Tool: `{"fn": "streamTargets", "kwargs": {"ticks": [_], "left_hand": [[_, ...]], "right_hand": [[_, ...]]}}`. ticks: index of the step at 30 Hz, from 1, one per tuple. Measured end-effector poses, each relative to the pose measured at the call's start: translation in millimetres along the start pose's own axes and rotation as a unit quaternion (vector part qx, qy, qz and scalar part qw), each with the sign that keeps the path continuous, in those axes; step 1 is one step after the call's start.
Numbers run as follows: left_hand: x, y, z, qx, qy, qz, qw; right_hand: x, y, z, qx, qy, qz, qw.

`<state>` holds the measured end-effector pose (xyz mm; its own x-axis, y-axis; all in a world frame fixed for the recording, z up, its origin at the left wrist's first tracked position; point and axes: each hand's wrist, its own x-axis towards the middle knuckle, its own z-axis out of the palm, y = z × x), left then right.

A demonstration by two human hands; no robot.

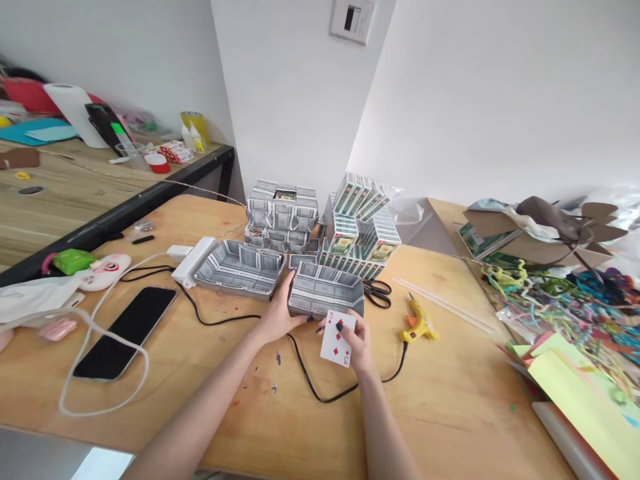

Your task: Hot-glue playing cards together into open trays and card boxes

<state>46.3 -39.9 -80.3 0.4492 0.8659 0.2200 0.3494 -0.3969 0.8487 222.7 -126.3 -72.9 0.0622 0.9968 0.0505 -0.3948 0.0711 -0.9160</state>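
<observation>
My left hand (280, 312) grips the left side of an open box made of grey-patterned playing cards (327, 288), thumb along its front edge. Pinched in my right hand (361, 337) is a playing card (339, 339), a three of diamonds, face up just in front of the box. A second, similar open card tray (243, 268) lies to the left. Behind them stands a stacked structure of cards (283, 217). Several boxed card decks (357, 230) are piled to its right.
Black-handled scissors (379, 293) lie right of the box, then a yellow glue gun (419, 325) with its cord crossing the table. A phone (125, 333) and white cable sit left, beside a white power strip (194, 262). Pipe cleaners (575, 300) and coloured paper (583, 400) crowd the right.
</observation>
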Motion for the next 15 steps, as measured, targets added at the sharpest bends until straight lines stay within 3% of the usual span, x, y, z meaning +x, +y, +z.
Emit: {"fn": "streamTargets", "kwargs": {"ticks": [7,15], "left_hand": [[-4.6,-6.6,-7.6,0.058,-0.039,0.046,0.997],[-7.1,-1.7,-13.7,0.048,-0.038,0.062,0.996]], "right_hand": [[-3.4,2.6,2.1,-0.029,-0.050,0.062,0.996],[0.1,-4.6,5.2,0.139,-0.094,0.044,0.985]]}}
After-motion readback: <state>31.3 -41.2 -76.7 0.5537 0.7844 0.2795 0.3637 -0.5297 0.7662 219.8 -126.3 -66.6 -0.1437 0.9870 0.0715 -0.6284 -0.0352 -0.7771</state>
